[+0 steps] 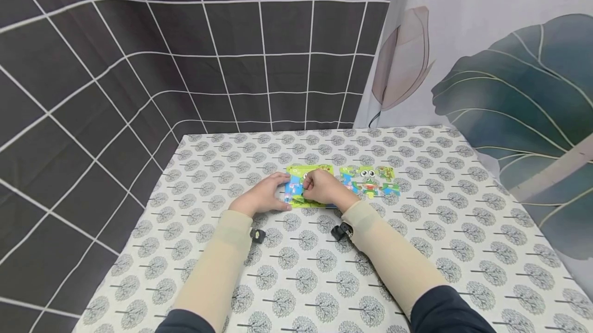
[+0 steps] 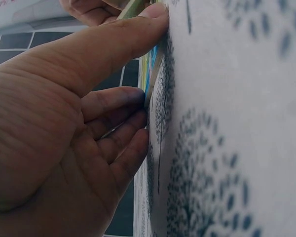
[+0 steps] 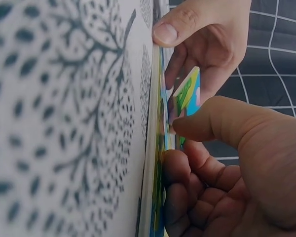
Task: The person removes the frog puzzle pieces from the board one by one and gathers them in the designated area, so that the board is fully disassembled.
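Your right grip (image 1: 321,187) pinches the puzzle piece (image 3: 188,96), tilted over the board (image 1: 294,170) on the desk (image 1: 217,163), your left grip (image 1: 262,195) spread at the board's left edge, and the likely light, stiff piece is best held by its edges.

The left hand (image 2: 64,123) has its thumb and forefinger at a thin, colourful board (image 2: 151,66) on tree-printed cloth (image 2: 222,89). Beyond, I glimpse part of the right hand (image 2: 95,12).
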The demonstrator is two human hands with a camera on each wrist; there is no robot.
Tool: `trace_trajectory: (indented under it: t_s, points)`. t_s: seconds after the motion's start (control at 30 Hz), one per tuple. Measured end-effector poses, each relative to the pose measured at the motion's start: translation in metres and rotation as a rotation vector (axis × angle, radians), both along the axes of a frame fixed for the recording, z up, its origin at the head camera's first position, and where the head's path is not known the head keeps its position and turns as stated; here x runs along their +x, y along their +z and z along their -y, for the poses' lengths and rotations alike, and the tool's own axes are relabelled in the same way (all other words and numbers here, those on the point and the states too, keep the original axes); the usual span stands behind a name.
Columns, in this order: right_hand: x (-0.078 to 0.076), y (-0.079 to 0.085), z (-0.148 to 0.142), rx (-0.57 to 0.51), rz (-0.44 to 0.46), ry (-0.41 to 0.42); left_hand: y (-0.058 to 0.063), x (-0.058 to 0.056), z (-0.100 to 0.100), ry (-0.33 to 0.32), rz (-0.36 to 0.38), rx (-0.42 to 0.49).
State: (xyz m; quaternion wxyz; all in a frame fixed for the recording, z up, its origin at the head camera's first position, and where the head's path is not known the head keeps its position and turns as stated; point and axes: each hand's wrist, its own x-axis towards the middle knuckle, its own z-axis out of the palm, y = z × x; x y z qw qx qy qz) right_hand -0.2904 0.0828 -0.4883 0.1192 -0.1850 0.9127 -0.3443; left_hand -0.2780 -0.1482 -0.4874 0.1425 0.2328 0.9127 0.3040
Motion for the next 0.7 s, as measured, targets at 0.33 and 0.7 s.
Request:
trace_trajectory:
  t_s: [0.33,0.7]
  points:
    - [-0.001,0.005,-0.003,-0.031,-0.016,-0.009,0.000,0.000,-0.001,0.018,0.011,-0.004]
    - [-0.003,0.015,-0.017,0.014,-0.099,0.033,0.001,0.001,-0.001,0.015,0.009,-0.008]
